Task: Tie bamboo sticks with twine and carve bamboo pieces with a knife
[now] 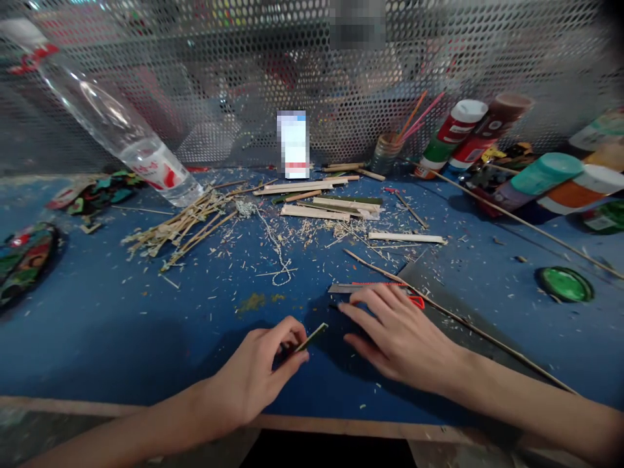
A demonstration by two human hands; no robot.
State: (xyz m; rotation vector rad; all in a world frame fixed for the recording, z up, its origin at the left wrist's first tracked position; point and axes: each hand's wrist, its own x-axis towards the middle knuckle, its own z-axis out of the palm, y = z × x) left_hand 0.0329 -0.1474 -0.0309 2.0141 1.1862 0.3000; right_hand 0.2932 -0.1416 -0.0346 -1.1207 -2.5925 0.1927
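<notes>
My left hand [266, 364] pinches a thin greenish bamboo strip [316, 333] between thumb and fingers. The strip's free end points up and to the right, above the blue table [160, 344]. To its right, my right hand [385, 331] is open, with fingers stretched out and the thumb apart. Partly covered by that hand lies a red utility knife [416, 301], its blade pointing left. Whether the fingers touch the knife I cannot tell. A long thin stick [468, 322] runs past the right hand toward the lower right.
Split bamboo pieces [316, 212] and shavings lie mid-table, beside a bundle of twigs [195, 227] and white string [280, 270]. At left stands a tall plastic bottle [112, 123]. Paint bottles [453, 136], a brush jar [387, 153] and a green lid [565, 284] are at right. A lit phone [295, 143] leans behind.
</notes>
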